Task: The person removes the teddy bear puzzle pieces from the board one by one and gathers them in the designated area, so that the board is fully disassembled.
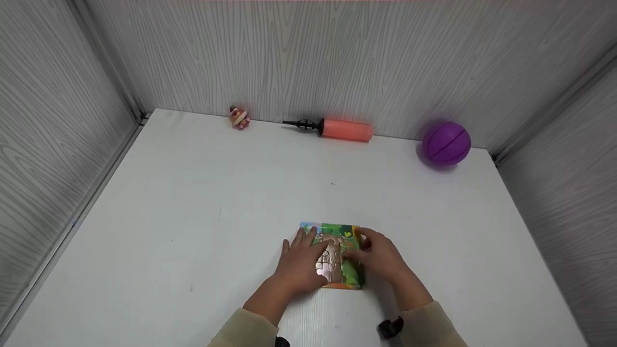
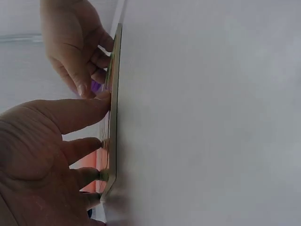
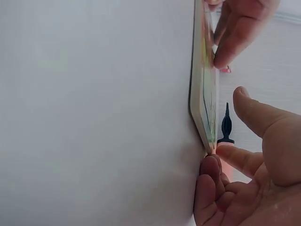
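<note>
A small jigsaw puzzle (image 1: pixel 331 270) in a thin, flat tray lies on the white table near the person, its picture green, brown and blue. Across its left side spreads my left hand (image 1: pixel 301 265), fingers extended and fingertips pressing on the surface. My right hand (image 1: pixel 383 255) is at the far right corner. In the right wrist view, its index fingertip (image 3: pixel 225 149) touches the tray's corner, the lower fingers bend beside the edge, and the thumb (image 3: pixel 251 110) stands raised away from the pieces. Part of the picture is hidden under both hands.
Along the back wall lie a small red-and-cream toy (image 1: pixel 239 118), a hand pump (image 1: pixel 346 130) with an orange barrel and black nozzle, and a purple ball (image 1: pixel 447 143). Wood-grain panels (image 1: pixel 299 58) enclose the table at the back and sides.
</note>
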Available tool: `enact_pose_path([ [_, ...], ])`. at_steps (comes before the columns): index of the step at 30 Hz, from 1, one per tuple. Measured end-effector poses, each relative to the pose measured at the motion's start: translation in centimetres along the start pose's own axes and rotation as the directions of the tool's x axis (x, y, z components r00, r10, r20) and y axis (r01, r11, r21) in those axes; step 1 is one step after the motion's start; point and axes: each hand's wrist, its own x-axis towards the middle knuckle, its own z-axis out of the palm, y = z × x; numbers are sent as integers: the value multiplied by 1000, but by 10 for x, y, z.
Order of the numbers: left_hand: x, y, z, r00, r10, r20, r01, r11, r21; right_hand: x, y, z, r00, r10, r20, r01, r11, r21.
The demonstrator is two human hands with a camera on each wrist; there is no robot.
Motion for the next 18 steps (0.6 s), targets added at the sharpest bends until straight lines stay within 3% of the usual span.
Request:
enact_pose_path([
  [4, -10, 4, 5, 1000, 11, 22, -10, 1000, -12, -6, 6, 3, 1000, -6, -25, 7, 999, 42],
  [8, -17, 10, 16, 1000, -16, 11, 15, 999, 44, -8, 10, 6, 998, -29, -53, 32, 998, 63],
  [13, -18, 13, 22, 999, -40, -12, 41, 997, 69, -7, 11, 6, 997, -21, -71, 25, 998, 53],
  [18, -16, 13, 20, 999, -27, 31, 26, 999, 42, -7, 11, 6, 997, 13, -79, -10, 999, 35],
])
